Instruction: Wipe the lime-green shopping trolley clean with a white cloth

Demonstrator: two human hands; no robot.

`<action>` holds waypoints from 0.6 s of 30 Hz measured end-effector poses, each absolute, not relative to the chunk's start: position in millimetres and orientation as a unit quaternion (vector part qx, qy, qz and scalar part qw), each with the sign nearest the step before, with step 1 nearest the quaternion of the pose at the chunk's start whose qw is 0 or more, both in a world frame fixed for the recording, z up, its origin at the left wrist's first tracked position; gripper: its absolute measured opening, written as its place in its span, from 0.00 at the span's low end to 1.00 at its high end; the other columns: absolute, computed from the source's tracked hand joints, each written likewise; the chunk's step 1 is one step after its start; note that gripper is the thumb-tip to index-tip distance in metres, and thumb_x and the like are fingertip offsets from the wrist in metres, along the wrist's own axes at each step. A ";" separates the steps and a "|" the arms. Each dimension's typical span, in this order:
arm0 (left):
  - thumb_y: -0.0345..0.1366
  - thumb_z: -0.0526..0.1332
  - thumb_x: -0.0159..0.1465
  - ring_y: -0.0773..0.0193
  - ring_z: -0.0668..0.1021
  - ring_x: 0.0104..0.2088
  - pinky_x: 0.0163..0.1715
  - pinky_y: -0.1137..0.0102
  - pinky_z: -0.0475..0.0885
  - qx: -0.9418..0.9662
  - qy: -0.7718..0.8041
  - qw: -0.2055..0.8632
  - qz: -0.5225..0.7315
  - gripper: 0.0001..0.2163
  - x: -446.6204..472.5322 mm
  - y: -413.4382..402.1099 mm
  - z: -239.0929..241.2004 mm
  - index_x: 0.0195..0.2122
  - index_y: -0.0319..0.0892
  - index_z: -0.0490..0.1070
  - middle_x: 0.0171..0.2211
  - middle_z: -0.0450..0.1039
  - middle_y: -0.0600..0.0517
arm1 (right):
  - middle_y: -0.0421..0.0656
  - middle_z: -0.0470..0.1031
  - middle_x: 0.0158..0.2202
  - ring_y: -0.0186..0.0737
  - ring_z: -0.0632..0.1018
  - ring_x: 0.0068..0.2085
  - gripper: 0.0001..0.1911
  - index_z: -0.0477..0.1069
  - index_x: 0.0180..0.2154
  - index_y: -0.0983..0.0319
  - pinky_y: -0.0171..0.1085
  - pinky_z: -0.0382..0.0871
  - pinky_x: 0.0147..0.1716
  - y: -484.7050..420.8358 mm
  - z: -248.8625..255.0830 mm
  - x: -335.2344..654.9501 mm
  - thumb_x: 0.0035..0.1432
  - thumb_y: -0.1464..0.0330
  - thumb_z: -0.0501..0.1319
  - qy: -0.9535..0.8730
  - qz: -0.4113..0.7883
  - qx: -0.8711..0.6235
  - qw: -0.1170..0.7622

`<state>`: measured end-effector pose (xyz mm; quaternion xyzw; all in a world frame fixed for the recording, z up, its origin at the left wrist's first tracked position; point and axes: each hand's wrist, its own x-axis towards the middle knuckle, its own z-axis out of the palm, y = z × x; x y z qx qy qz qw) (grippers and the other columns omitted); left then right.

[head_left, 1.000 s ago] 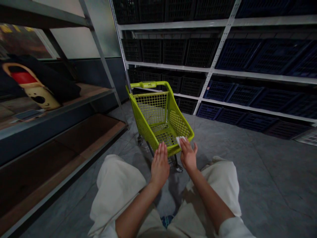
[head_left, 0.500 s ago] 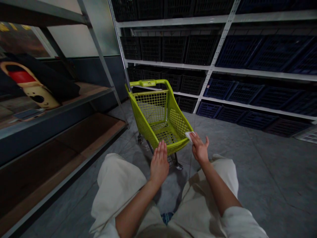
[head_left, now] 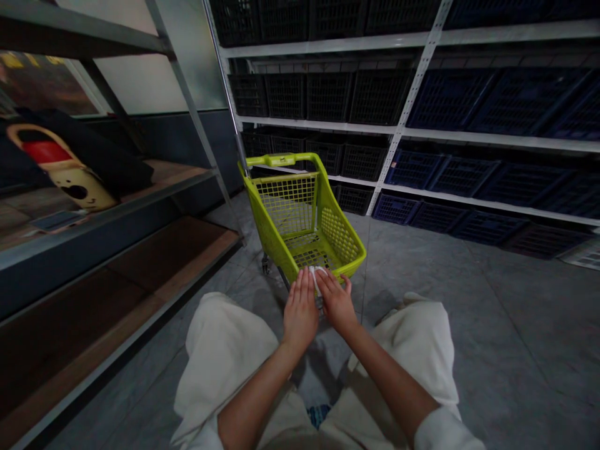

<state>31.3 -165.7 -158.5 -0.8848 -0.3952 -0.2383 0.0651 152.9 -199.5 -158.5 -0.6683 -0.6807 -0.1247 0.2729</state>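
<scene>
In front of my knees stands a small yellow-green shopping cart (head_left: pixel 340 231) with a lattice basket and a pole at its handle end. My left hand (head_left: pixel 300 309) lies with fingers stretched out flat against the cart's near rim. Right beside it, my right hand (head_left: pixel 338 305) presses a white cloth (head_left: pixel 317 273) against the same rim; the cloth may be a wipe or tissue. The cloth is partly hidden under the right fingers. Nothing shows inside the basket.
On the left, a metal rack with wooden shelves (head_left: pixel 187 247) holds a cream and red bottle (head_left: pixel 79 181), a phone (head_left: pixel 56 221) and dark fabric (head_left: pixel 94 150). Behind the cart, white shelving (head_left: pixel 398 131) carries black crates (head_left: pixel 328 95) and blue crates (head_left: pixel 450 97). Grey floor (head_left: pixel 469 300) lies on the right.
My right hand has slid the white cloth leftward along the cart's front rim, from the right corner to beside my left hand. The left hand has stayed on the rim.
</scene>
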 end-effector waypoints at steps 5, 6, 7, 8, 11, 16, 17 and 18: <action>0.26 0.52 0.61 0.53 0.48 0.73 0.69 0.57 0.54 -0.888 -0.389 0.064 -0.235 0.37 32.9 -166.1 -158.7 0.72 0.29 0.40 0.73 0.45 0.39 | 0.49 0.71 0.62 0.41 0.67 0.65 0.35 0.60 0.65 0.58 0.48 0.44 0.64 -203.8 -163.8 199.7 0.58 0.81 0.49 -0.699 -0.161 -0.653 0.244; 0.26 0.52 0.61 0.53 0.48 0.73 0.69 0.57 0.55 -0.889 -0.388 0.064 -0.235 0.38 33.1 -166.2 -159.0 0.72 0.29 0.40 0.73 0.45 0.39 | 0.49 0.71 0.62 0.42 0.67 0.65 0.36 0.60 0.65 0.58 0.49 0.43 0.64 -205.2 -165.6 213.0 0.57 0.81 0.49 -0.688 -0.168 -0.663 0.243; 0.26 0.53 0.61 0.53 0.48 0.73 0.69 0.57 0.55 -0.890 -0.386 0.064 -0.235 0.38 33.1 -166.2 -159.2 0.72 0.30 0.39 0.73 0.44 0.39 | 0.49 0.71 0.63 0.42 0.67 0.65 0.36 0.60 0.66 0.58 0.49 0.43 0.64 -206.4 -167.1 227.2 0.56 0.81 0.49 -0.669 -0.176 -0.679 0.245; 0.25 0.53 0.60 0.53 0.48 0.73 0.69 0.57 0.55 -0.890 -0.384 0.064 -0.236 0.38 33.2 -166.2 -159.4 0.72 0.30 0.39 0.73 0.44 0.39 | 0.49 0.70 0.63 0.42 0.66 0.66 0.37 0.60 0.65 0.58 0.50 0.42 0.64 -207.5 -168.3 241.3 0.55 0.82 0.50 -0.647 -0.185 -0.698 0.247; 0.25 0.52 0.60 0.53 0.48 0.73 0.69 0.56 0.55 -0.891 -0.382 0.062 -0.237 0.39 33.8 -166.8 -159.4 0.72 0.30 0.38 0.73 0.44 0.39 | 0.46 0.71 0.63 0.43 0.66 0.66 0.38 0.61 0.65 0.56 0.52 0.40 0.65 -208.7 -169.2 274.3 0.53 0.81 0.50 -0.596 -0.211 -0.733 0.253; 0.25 0.52 0.60 0.52 0.47 0.73 0.69 0.56 0.55 -0.886 -0.391 0.056 -0.244 0.39 37.2 -169.7 -158.9 0.72 0.29 0.39 0.73 0.44 0.38 | 0.47 0.70 0.63 0.43 0.64 0.67 0.38 0.58 0.66 0.57 0.54 0.38 0.66 -206.5 -169.1 260.5 0.55 0.79 0.50 -0.567 -0.216 -0.749 0.266; 0.24 0.52 0.60 0.52 0.47 0.73 0.69 0.55 0.56 -0.885 -0.391 0.055 -0.246 0.39 37.8 -170.2 -159.1 0.72 0.29 0.39 0.73 0.44 0.38 | 0.47 0.69 0.64 0.43 0.64 0.67 0.38 0.57 0.67 0.57 0.53 0.38 0.67 -206.1 -169.5 248.1 0.55 0.79 0.50 -0.570 -0.211 -0.746 0.272; 0.24 0.52 0.60 0.53 0.47 0.73 0.69 0.55 0.56 -0.885 -0.391 0.055 -0.247 0.39 38.3 -170.4 -159.2 0.72 0.30 0.38 0.73 0.44 0.38 | 0.48 0.69 0.64 0.43 0.65 0.67 0.38 0.56 0.67 0.58 0.53 0.37 0.67 -205.7 -170.0 234.1 0.55 0.79 0.50 -0.582 -0.204 -0.737 0.277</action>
